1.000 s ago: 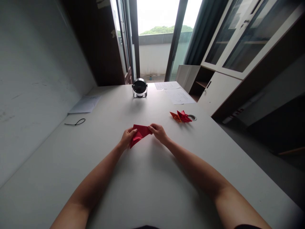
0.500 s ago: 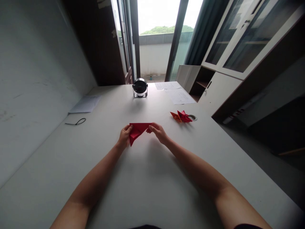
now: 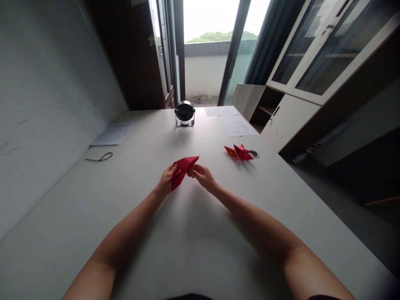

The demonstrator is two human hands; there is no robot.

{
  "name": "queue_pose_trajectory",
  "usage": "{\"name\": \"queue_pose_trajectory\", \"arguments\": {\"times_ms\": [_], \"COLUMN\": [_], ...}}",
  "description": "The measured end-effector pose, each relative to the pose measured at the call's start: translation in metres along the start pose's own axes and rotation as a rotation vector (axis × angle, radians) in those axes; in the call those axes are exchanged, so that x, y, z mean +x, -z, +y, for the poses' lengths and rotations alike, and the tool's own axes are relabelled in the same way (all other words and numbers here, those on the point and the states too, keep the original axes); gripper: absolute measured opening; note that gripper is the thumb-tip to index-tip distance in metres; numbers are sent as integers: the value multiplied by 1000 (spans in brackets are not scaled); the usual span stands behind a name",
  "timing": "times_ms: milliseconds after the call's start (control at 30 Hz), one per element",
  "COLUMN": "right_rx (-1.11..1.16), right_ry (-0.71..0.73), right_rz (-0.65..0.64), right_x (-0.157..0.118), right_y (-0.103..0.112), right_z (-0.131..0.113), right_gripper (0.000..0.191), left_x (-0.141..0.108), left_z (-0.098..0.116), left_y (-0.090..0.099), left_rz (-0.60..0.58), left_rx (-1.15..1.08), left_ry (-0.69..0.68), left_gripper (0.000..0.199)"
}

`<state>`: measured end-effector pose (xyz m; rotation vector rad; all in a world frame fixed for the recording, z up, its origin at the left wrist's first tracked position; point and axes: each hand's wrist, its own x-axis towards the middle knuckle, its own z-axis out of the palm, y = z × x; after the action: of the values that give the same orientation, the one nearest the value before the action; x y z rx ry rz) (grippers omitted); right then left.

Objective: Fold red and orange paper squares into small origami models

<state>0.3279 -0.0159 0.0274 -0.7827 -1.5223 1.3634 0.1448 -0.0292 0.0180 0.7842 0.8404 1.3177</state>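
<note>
A folded piece of red paper (image 3: 185, 165) is held above the middle of the white table (image 3: 200, 233), its upper flap standing out to a point at the right. My left hand (image 3: 168, 176) is closed on its left side, thumb on top. At the lower right edge of the paper, my right hand (image 3: 201, 175) pinches it with curled fingers. Further right lie red and orange folded paper pieces (image 3: 240, 152), against a pale ring (image 3: 254, 154).
A round black device on a silver stand (image 3: 184, 113) is at the table's far side. Paper sheets (image 3: 239, 125) lie at the back right, more sheets (image 3: 112, 134) at the left, near a black cable loop (image 3: 101, 158). A wall bounds the left.
The red paper's upper part has opened out from a flat triangle into a raised, pointed flap. My right hand has moved slightly left and down, closer to my left hand.
</note>
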Motion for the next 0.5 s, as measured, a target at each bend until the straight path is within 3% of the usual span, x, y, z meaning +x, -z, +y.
{"name": "queue_pose_trajectory", "arguments": {"times_ms": [200,500], "right_rx": [-3,-127], "right_ry": [25,19], "right_rz": [15,95], "right_x": [-2,2], "right_y": [-5,-4], "right_z": [-1,19], "right_gripper": [30,17], "left_x": [1,2], "left_z": [-3,-10], "left_y": [0,2], "left_rz": [20,-4], "left_rx": [-55,24], "left_ry": [-12,-47], "left_gripper": [41,33]}}
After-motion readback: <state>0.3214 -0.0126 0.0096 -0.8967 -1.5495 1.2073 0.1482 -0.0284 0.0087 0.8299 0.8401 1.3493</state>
